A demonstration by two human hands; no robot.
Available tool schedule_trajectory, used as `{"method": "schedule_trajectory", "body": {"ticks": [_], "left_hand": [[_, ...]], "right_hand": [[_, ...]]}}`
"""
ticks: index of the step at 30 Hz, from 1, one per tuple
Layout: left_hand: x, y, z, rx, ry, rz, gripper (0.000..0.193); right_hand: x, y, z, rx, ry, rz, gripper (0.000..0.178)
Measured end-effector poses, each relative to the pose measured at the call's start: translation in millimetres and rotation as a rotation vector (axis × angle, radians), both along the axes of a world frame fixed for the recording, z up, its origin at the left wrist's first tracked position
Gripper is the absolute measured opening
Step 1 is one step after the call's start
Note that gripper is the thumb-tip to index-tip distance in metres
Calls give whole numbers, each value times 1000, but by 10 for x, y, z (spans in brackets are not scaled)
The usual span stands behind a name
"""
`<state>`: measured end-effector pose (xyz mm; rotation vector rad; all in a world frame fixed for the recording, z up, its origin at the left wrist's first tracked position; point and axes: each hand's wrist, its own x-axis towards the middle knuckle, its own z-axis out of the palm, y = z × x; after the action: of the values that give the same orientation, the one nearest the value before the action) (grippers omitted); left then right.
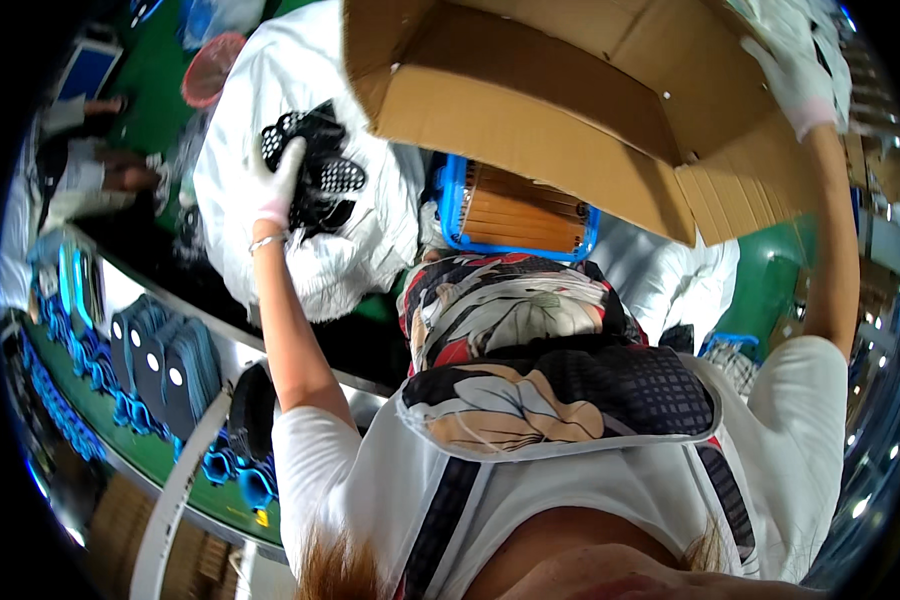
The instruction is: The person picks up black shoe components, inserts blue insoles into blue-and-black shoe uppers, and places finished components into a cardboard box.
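My left hand (pixel 276 182), in a white glove, is raised over a big white bag (pixel 305 255) and grips a bunch of black perforated pieces (pixel 322 168). My right hand (pixel 796 68), also gloved in white, holds the edge of a large open cardboard box (pixel 530 110), which is lifted and tilted at the upper right. The box hides part of what lies under it.
A blue crate with brown slats (pixel 515 215) sits below the box. At the left a green belt (pixel 160 455) carries rows of dark sole-shaped pieces (pixel 165 365) on blue holders. Another person's arms (pixel 90 175) work at the far left. A red round basket (pixel 211 68) lies beyond.
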<state>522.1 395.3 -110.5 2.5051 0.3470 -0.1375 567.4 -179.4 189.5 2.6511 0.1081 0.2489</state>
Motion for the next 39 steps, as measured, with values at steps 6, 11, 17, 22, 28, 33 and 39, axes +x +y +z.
{"method": "schedule_trajectory", "body": {"ticks": [6,11,17,22,28,33,39], "left_hand": [[711,-1367,1114,-569,-266,-535,53],[1381,-1310,863,-462,-158,-421,39],[1303,-2189,1382,-627,-51,-520,35],[1288,-2613,1831,-591,16,-550,31],[1038,-3158,2397,-409,37,-630,27],[940,-3519,2665,-201,-30,-732,26],[928,-4040,3218,-287,-5,-847,27]], "right_hand": [[-327,-15,183,119,-68,209,28],[-438,-519,-312,640,-359,335,28],[-1993,-765,-1934,1782,639,-998,50],[-1428,-641,-2745,3000,325,-860,94],[-646,-545,-2705,3048,365,-1116,101],[-289,-486,-2806,3217,188,-1405,50],[-942,-1003,-2321,3073,-183,-813,23]]}}
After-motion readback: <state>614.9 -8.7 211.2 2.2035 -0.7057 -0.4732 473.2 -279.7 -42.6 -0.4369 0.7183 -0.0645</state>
